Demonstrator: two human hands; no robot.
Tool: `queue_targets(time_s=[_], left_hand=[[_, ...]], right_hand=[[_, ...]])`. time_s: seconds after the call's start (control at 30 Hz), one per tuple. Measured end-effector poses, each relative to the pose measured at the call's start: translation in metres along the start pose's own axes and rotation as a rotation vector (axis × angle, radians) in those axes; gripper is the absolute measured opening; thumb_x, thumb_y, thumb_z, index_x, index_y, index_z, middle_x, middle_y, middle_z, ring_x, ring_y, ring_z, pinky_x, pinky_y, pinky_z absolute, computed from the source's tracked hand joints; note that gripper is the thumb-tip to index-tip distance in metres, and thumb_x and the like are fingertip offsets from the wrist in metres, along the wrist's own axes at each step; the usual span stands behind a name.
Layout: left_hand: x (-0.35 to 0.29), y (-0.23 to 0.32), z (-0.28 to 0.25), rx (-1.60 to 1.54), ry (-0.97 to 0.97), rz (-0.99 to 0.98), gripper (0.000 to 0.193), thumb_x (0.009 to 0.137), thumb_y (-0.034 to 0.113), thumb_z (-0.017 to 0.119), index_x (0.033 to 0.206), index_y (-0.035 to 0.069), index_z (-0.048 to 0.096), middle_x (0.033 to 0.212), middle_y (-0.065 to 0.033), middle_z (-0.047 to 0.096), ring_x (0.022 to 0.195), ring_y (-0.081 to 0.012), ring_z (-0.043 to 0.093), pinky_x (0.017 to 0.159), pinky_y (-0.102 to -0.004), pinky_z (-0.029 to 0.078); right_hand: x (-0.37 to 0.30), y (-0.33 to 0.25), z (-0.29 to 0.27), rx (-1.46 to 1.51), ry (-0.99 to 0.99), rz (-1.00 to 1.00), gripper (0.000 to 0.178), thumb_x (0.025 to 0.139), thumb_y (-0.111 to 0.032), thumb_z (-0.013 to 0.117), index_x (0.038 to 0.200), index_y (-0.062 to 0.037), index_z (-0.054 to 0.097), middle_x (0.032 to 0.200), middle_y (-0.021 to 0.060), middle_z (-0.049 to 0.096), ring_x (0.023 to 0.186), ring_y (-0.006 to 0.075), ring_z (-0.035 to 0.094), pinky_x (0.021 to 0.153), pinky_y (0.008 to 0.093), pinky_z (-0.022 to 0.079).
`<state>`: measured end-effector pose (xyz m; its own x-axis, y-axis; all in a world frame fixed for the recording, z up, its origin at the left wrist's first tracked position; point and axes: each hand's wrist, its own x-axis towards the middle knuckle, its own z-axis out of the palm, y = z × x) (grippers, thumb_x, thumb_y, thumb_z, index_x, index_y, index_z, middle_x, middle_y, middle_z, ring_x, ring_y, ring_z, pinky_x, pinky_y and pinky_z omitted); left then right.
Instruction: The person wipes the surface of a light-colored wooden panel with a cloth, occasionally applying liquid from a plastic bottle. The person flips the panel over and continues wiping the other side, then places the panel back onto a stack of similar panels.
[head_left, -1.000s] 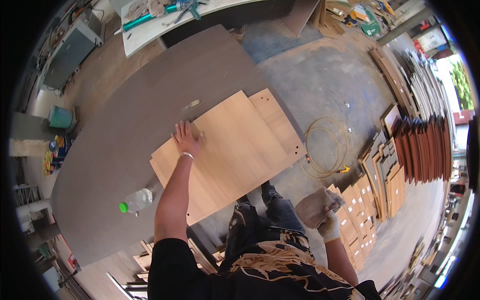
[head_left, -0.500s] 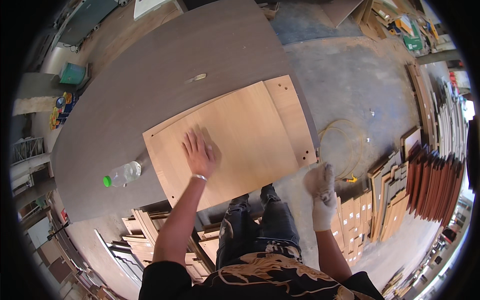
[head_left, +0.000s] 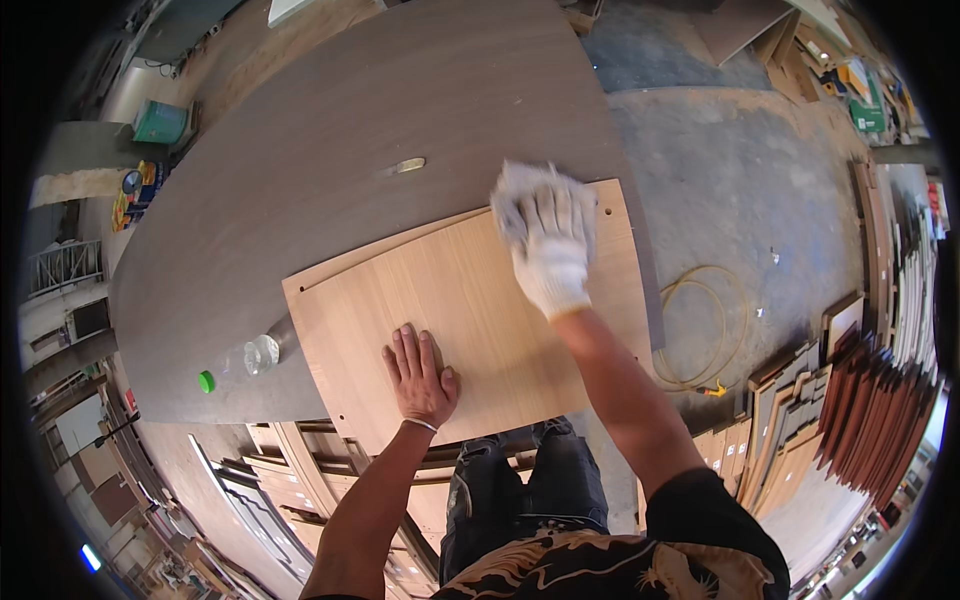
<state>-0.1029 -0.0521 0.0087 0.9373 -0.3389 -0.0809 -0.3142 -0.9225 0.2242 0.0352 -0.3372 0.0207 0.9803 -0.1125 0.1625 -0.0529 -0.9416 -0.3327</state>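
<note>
Light wood panel (head_left: 470,310) lies flat on the dark grey-brown table (head_left: 330,150), its near edge overhanging the table toward the person. Left hand (head_left: 418,375) is bare and rests palm-down on the near part of the panel — fingers straight, held close together, gripping nothing. Right hand (head_left: 550,240) wears a white work glove and presses a pale cloth (head_left: 520,190) against the far right corner of the panel; gloved fingers lie flat and slightly spread over the cloth, not closed around it. Small drilled holes show along the panel's right edge. Clear plastic bottle with a green cap (head_left: 237,365) lies on its side on the table, just left of the panel. On the concrete floor to the right — a coiled yellow hose (head_left: 700,320), and stacked reddish-brown boards (head_left: 870,410) further out.
</note>
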Motion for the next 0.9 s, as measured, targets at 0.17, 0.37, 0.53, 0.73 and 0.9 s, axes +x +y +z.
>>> queue_targets(time_s=[0.17,0.37,0.53,0.73,0.9], left_hand=[[-0.013,-0.010,0.000,0.009,0.006,-0.035,0.074,0.098,0.035,0.043,0.159,-0.004,0.028,0.168,-0.0318,0.021,0.157,-0.0506,0.016,0.124,-0.0672,0.008],[-0.009,-0.008,-0.001,-0.011,0.051,-0.017,0.074,0.100,0.036,0.043,0.160,-0.003,0.027,0.167,-0.0313,0.023,0.156,-0.0508,0.019,0.124,-0.0678,0.011],[-0.005,-0.004,0.002,-0.010,0.060,0.009,0.074,0.100,0.036,0.043,0.161,-0.002,0.026,0.167,-0.0310,0.024,0.155,-0.0506,0.020,0.124,-0.0671,0.011],[-0.006,-0.010,-0.001,0.013,0.070,0.001,0.072,0.100,0.037,0.043,0.159,-0.003,0.030,0.167,-0.0308,0.025,0.155,-0.0500,0.021,0.124,-0.0662,0.011],[-0.008,-0.009,-0.001,0.008,0.028,-0.024,0.075,0.096,0.034,0.047,0.158,-0.004,0.030,0.168,-0.0304,0.022,0.157,-0.0496,0.017,0.125,-0.0661,0.010]], right_hand=[[-0.036,0.001,-0.004,0.134,-0.021,-0.028,0.049,0.090,-0.023,0.066,0.134,-0.0011,0.064,0.145,0.0226,0.057,0.138,0.0435,0.049,0.121,0.0550,0.033],[-0.198,0.001,-0.062,0.066,-0.234,0.160,0.054,0.092,-0.025,0.059,0.140,0.0008,0.060,0.149,0.0257,0.052,0.141,0.0492,0.044,0.121,0.0668,0.024],[-0.016,-0.002,0.000,0.000,0.020,0.083,0.052,0.093,-0.026,0.063,0.140,-0.0022,0.061,0.150,0.0222,0.055,0.143,0.0381,0.047,0.123,0.0505,0.031],[-0.091,-0.005,-0.020,0.086,-0.058,0.081,0.051,0.090,-0.029,0.065,0.135,-0.0048,0.066,0.150,0.0208,0.055,0.146,0.0418,0.042,0.123,0.0543,0.029],[-0.236,-0.013,-0.065,0.031,-0.240,0.355,0.059,0.090,-0.028,0.064,0.141,-0.0011,0.060,0.158,0.0238,0.045,0.151,0.0449,0.033,0.125,0.0564,0.023]])
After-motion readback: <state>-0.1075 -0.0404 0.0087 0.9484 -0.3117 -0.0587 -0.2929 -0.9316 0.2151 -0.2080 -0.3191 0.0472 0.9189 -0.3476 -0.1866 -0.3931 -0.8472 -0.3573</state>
